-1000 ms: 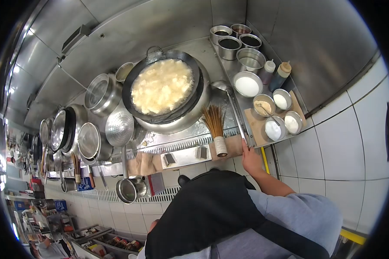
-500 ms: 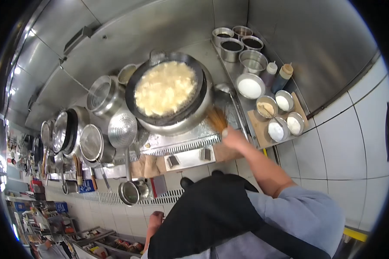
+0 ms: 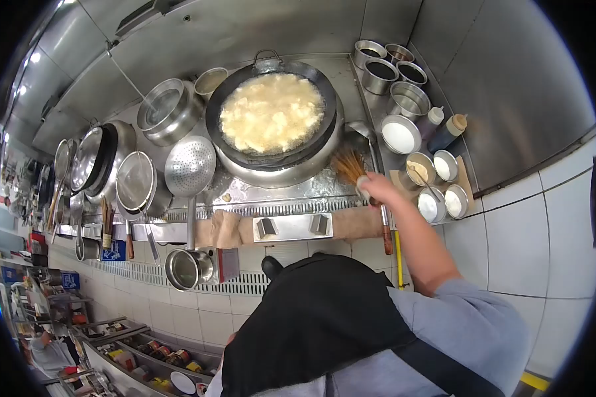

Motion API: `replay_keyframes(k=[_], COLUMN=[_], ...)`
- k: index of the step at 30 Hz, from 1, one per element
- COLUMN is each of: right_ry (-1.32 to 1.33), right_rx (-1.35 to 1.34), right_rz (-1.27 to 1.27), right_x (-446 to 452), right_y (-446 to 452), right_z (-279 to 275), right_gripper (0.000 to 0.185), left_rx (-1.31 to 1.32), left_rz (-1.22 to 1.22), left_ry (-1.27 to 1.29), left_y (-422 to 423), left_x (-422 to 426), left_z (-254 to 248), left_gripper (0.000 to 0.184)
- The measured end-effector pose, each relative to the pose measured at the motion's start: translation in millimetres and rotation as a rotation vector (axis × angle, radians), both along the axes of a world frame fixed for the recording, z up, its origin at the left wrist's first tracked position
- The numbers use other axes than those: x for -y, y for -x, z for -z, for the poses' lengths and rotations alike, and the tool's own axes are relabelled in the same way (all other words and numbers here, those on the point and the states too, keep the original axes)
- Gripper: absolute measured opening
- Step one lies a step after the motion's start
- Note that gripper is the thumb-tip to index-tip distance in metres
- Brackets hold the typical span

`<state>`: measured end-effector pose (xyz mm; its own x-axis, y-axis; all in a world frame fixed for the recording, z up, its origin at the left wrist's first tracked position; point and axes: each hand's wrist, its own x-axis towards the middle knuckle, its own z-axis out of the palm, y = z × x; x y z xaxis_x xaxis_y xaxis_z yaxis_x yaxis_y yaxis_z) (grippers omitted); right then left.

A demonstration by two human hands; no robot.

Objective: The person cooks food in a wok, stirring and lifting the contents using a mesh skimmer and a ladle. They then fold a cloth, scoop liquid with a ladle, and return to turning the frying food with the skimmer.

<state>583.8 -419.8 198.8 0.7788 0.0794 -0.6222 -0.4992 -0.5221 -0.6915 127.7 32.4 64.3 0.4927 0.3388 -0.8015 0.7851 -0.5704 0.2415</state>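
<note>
Wrapped round the bound end of a bamboo brush (image 3: 348,166), my right hand (image 3: 379,189) is at the right of the stove. The brush's bristles point up and left, toward the wok. A ladle (image 3: 386,228) with a wooden handle lies beside the hand, its bowl farther back. Pale pieces (image 3: 272,113) bubble in oil in the black wok (image 3: 214,124). To the wok's left rests a perforated skimmer (image 3: 191,165). Of my left hand only a sliver of skin shows at the apron's left edge, its fingers hidden.
Tins of dark sauces (image 3: 379,76) and bowls of white powders (image 3: 400,134) stand on the right shelf with two squeeze bottles (image 3: 447,132). Strainers (image 3: 136,181) and pots line the left. A folded cloth (image 3: 225,229) lies on the stove's front edge. Low at left, a person bends near shelves.
My right hand has let go of the ladle handle and taken hold of the bamboo brush. My left hand, partly seen half a second ago, is now mostly hidden. The view has shifted.
</note>
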Motion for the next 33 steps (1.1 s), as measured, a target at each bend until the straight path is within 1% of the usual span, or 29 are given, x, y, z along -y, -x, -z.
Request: replay_keyframes(k=[1,3,4,5,6,7,9,10,11,13,14,15,16,17,18,19,20,21,22,23,24,25,26,27,28,29,30,31,33], right_ry=[0.042,0.241,0.253,0.240,0.186,0.130,0.165,0.166,0.164,0.187,0.203,0.199,0.106,0.014,0.017,0.112,0.206,0.212,0.157,0.102,0.188,0.204,0.132,0.061,0.066,0.032,-0.008,-0.014,0.036], right_rx=[0.058,0.022,0.077,-0.029,-0.030,-0.041,-0.118,-0.076,-0.039,-0.012,0.020,0.034,-0.085,-0.215,-0.219,-0.103,0.017,0.019,-0.039,-0.091,-0.022,-0.091,-0.159,-0.233,-0.238,-0.155,-0.063,-0.052,0.031], right_rz=[0.033,-0.077,-0.213,-0.445,-0.436,-0.439,-0.479,-0.327,-0.167,-0.232,-0.265,-0.279,-0.299,-0.317,-0.331,-0.275,-0.217,-0.228,-0.101,0.034,0.014,-0.133,-0.177,-0.220,-0.201,-0.164,-0.134,-0.134,0.112], right_x=[-7.2,-24.2,-36.5,-38.7,-34.4,-38.0,-23.2,-20.4,-18.7,-17.2,-20.9,-26.7,-33.2,-37.6,-38.8,-37.6,-34.0,-26.6,-16.3,-6.4,-22.8,-27.5,-28.0,-24.9,-20.5,-18.6,-19.2,-20.8,-24.1], right_y=[-10.7,-19.1,-0.8,-1.1,7.5,22.0,5.0,-3.8,-9.2,-12.3,-13.0,-7.1,6.9,17.1,18.0,14.9,10.3,1.0,-10.7,-15.7,3.8,13.5,19.0,25.7,29.5,27.4,20.9,15.6,5.3], right_z=[6.5,39.4,14.3,15.6,-0.6,-37.4,-44.0,-38.9,-28.9,24.3,39.7,23.1,-12.5,-33.4,-37.0,-39.5,-40.7,-20.2,17.2,35.8,23.2,11.1,-4.4,-13.6,-14.8,-17.0,-19.0,-16.1,5.2], right_gripper=[0.033,0.028,0.027,0.029,0.029,0.030,0.031,0.031,0.030,0.030,0.031,0.031,0.032,0.033,0.033,0.031,0.030,0.030,0.034,0.039,0.038,0.036,0.040,0.043,0.043,0.049,0.054,0.054,0.063], left_rx=[0.003,0.021,0.041,0.066,0.100,0.138,0.197,0.234,0.231,0.208,0.250,0.262,0.280,0.289,0.349,0.348,0.306,0.263,0.326,0.335,0.336,0.337,0.257,0.256,0.285,0.320,0.218,0.229,0.092], left_rz=[0.009,0.021,0.026,0.026,0.029,0.011,-0.120,-0.200,-0.233,-0.199,0.106,0.092,-0.025,-0.139,-0.182,-0.203,-0.046,0.116,0.224,0.230,0.191,0.159,-0.209,-0.192,-0.291,-0.396,-0.225,-0.223,0.330], left_ry=[0.000,0.003,0.001,-0.004,-0.018,-0.027,-0.003,0.035,0.032,0.043,0.018,0.010,0.059,0.110,0.142,0.142,0.068,-0.004,-0.051,-0.046,-0.018,0.007,0.054,0.063,0.084,0.103,0.091,0.085,0.054], left_y=[-0.4,-5.4,-11.2,-17.6,-25.4,-36.6,-49.8,-62.8,-61.8,-59.2,-57.6,-53.1,-38.6,-18.5,1.0,-3.2,-21.1,-35.5,-35.8,-37.0,-40.9,-48.7,-70.6,-72.3,-68.6,-70.1,-72.2,-72.4,-63.7], left_x=[0.9,0.4,0.1,-0.9,-2.0,0.5,10.1,17.2,18.8,20.8,21.4,18.0,16.8,15.0,9.3,14.9,22.9,29.0,28.2,25.5,21.8,17.4,33.7,34.4,34.0,32.9,28.1,25.4,23.8], left_z=[3.4,10.3,12.4,15.2,21.2,19.7,3.7,-8.8,-7.0,3.9,-5.8,8.9,39.5,75.1,116.3,97.1,56.3,26.4,25.5,28.9,33.0,37.0,-12.0,-7.9,-1.6,-1.9,-5.8,-12.4,-22.7], left_gripper=[0.032,0.032,0.032,0.032,0.033,0.033,0.033,0.033,0.033,0.031,0.030,0.030,0.029,0.029,0.026,0.026,0.025,0.024,0.023,0.023,0.022,0.022,0.023,0.023,0.024,0.025,0.027,0.027,0.035])
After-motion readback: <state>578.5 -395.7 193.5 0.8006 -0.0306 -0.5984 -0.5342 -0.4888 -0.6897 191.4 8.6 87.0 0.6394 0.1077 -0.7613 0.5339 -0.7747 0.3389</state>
